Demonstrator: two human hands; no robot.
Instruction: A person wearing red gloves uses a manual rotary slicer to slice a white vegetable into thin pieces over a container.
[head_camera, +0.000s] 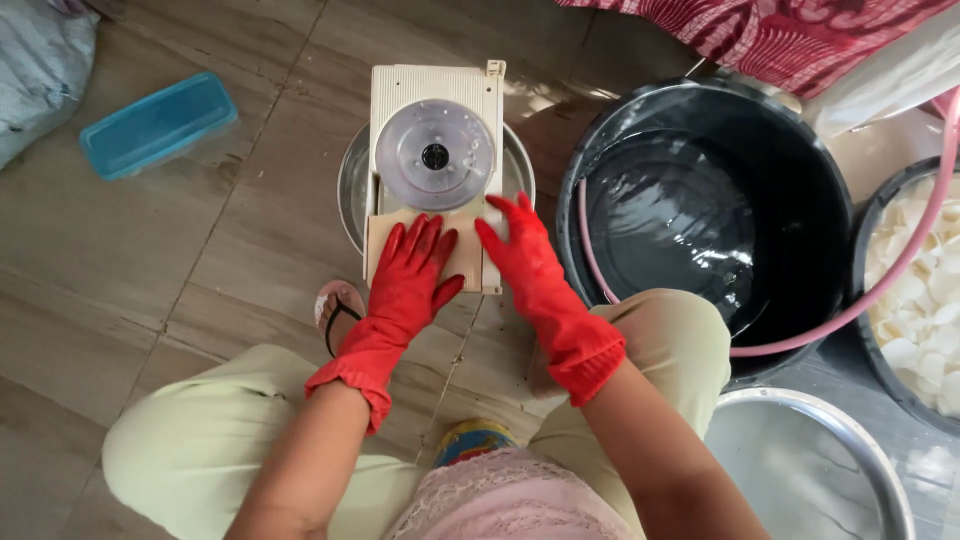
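Directly under both hands (470, 270) (gloved): slicer board (436, 170)

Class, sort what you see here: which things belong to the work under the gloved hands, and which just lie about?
In use:
left hand and right hand, red-gloved, flat on the slicer board
steel bowl under the board

Lying about:
blue box
black tub of water, pink hose
tub of white slices
steel basin

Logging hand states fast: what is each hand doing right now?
Left hand: open, flat on the slicer board.
Right hand: open, flat on its edge.
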